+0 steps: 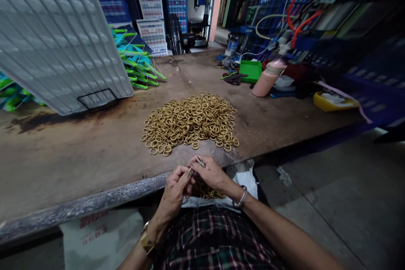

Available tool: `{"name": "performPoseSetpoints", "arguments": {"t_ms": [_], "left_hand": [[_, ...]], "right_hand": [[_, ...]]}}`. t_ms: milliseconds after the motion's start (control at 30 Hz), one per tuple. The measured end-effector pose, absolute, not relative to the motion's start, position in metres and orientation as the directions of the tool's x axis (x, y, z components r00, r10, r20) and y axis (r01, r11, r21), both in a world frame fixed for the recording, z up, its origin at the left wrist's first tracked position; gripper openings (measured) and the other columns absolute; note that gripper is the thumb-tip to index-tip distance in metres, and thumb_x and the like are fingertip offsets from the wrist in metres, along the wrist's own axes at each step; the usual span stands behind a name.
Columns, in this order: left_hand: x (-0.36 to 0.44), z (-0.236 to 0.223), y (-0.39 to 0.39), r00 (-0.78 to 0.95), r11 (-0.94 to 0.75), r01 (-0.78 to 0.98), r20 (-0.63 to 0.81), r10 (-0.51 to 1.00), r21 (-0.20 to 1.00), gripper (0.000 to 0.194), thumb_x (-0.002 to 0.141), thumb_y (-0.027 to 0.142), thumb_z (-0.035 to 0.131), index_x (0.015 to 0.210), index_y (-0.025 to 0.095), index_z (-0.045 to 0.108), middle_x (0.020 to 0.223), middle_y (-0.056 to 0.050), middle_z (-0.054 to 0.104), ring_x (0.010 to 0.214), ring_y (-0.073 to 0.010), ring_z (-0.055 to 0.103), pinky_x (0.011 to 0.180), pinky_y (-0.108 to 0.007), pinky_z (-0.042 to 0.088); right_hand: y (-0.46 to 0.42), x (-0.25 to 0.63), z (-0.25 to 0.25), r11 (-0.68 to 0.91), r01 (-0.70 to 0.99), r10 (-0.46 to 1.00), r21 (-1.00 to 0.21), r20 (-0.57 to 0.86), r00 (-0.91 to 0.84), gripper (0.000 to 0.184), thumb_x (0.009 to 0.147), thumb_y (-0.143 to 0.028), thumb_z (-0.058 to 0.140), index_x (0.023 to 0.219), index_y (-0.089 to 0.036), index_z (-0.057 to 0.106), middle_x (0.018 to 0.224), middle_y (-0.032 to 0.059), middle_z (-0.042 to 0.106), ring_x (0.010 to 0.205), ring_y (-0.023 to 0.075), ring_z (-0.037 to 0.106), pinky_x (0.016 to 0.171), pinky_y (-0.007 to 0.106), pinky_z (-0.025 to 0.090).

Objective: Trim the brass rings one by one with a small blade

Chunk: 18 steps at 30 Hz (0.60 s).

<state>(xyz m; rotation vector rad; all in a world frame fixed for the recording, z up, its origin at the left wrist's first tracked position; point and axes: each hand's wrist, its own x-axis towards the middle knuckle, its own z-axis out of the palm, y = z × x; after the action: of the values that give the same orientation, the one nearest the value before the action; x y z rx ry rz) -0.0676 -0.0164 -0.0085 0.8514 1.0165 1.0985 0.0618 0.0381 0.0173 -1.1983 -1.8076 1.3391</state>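
Both hands meet just past the table's front edge, above an open white bag (248,181) in my lap. My left hand (177,187) is closed, its thumb and finger pinching a brass-coloured ring (190,170). In my right hand (211,173), also closed, sits a small grey metal tool (200,162); its kind is mostly hidden by the fingers. Its working end is close to the ring, but whether they touch I cannot tell. More rings (209,192) lie in the bag beneath my hands. Ahead on the table spreads a large heap of similar rings (193,120).
A tall white ribbed plastic crate (63,38) stands at left, by green and blue plastic pieces (142,65). Toward the back right are a green tray (250,71), a pink bottle (268,78) and a yellow tray (335,102). A printed sack (104,236) sits below the table edge.
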Motion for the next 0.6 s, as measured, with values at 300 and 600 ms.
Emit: {"name": "performPoseSetpoints", "arguments": {"t_ms": [300,600], "left_hand": [[-0.063,-0.01,-0.007,0.131,0.283,-0.289,-0.255,0.958,0.915,0.025,0.082,0.041,0.049,0.073,0.018,0.049,0.049,0.006,0.043,0.039,-0.0054,0.033,0.038,-0.017,0.028],[-0.063,-0.007,-0.003,0.076,0.277,-0.184,-0.267,0.961,0.943,0.031,0.077,0.047,0.052,0.068,0.017,0.05,0.047,0.006,0.043,0.04,-0.0064,0.035,0.04,-0.019,0.029]], "right_hand": [[0.039,0.073,-0.004,0.383,0.609,0.86,-0.694,0.028,-0.51,0.016,0.075,-0.011,0.043,0.081,-0.018,0.056,0.066,-0.0002,0.056,0.061,0.0116,0.047,0.058,0.021,0.03],[0.039,0.072,-0.001,0.454,0.673,0.832,-0.583,0.008,-0.554,0.025,0.068,-0.007,0.038,0.083,-0.018,0.055,0.072,0.0013,0.058,0.065,0.0136,0.049,0.059,0.023,0.028]]}}
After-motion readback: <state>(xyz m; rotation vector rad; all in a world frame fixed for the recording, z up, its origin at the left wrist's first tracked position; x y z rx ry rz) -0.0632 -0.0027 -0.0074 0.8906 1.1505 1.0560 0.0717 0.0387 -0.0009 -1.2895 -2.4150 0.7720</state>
